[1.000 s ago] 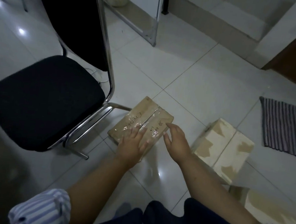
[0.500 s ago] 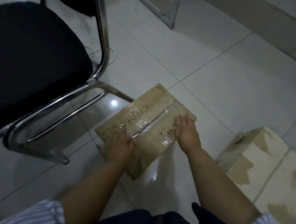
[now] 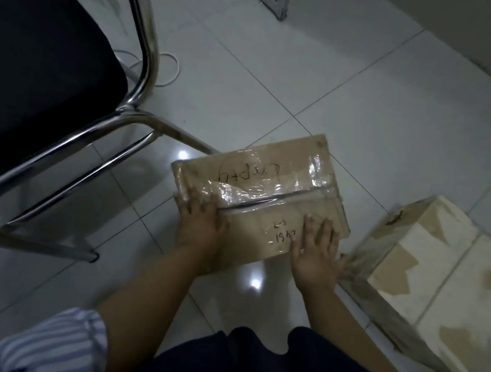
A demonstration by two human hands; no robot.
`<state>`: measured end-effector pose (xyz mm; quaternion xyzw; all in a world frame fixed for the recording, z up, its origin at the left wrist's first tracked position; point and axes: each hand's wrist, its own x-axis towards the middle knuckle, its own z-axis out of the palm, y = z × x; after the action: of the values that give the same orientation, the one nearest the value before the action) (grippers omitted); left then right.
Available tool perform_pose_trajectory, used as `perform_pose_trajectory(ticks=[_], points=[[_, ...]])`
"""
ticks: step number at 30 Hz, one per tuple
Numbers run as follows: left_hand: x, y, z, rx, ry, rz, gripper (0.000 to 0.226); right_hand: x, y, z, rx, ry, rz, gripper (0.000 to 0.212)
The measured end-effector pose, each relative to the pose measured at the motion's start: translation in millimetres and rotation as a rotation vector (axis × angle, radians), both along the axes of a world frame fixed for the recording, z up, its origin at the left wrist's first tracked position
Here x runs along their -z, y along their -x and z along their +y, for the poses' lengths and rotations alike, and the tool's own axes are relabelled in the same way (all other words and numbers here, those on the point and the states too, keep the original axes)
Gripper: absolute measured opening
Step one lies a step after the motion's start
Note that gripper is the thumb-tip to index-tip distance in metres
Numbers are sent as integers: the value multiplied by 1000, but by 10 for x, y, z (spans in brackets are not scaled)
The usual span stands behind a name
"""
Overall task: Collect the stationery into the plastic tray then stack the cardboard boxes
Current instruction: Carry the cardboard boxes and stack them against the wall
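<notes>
A brown cardboard box (image 3: pixel 264 184), sealed with clear tape and marked with handwriting, lies on the tiled floor in front of me. My left hand (image 3: pixel 201 226) rests on its near left corner with fingers spread over the top. My right hand (image 3: pixel 317 252) lies flat on its near right part, fingers straight. A second, paler cardboard box (image 3: pixel 428 263) with torn tape patches sits just right of it, close to my right hand. No plastic tray or stationery is in view.
A black chair (image 3: pixel 41 55) with a chrome frame (image 3: pixel 144 56) stands at the left, its floor rail reaching behind the box. A white cable (image 3: pixel 171 70) lies behind the chair leg. Another cardboard surface (image 3: pixel 386 364) is at the lower right, by my knees.
Both hands went onto the taped box and turned it, so its long side now faces me. It also sits nearer the pale box. The view came closer and tilted down.
</notes>
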<state>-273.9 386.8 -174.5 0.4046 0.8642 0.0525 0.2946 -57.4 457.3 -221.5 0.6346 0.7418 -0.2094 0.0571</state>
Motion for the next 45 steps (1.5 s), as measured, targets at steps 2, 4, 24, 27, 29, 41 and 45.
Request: perform_pose_trajectory(ticks=[2, 4, 24, 27, 29, 41, 45], points=[[-33, 27, 54, 60, -3, 12, 67, 10, -77, -158, 32, -8, -7, 57], [-42, 54, 109, 100, 3, 23, 67, -1, -114, -208, 27, -28, -14, 58], [155, 435, 327, 117, -76, 77, 57, -100, 335, 890, 202, -204, 30, 64], [176, 341, 297, -175, -260, -65, 72, -81, 374, 1105, 145, -93, 114, 67], [168, 251, 298, -386, -263, -225, 81, -91, 392, 1127, 150, -57, 180, 68], [-693, -45, 49, -440, -157, -297, 59, -881, -131, 399, 474, -22, 270, 47], [-1222, -249, -27, -400, -138, -248, 64, -1410, -340, 223, 622, 25, 361, 45]])
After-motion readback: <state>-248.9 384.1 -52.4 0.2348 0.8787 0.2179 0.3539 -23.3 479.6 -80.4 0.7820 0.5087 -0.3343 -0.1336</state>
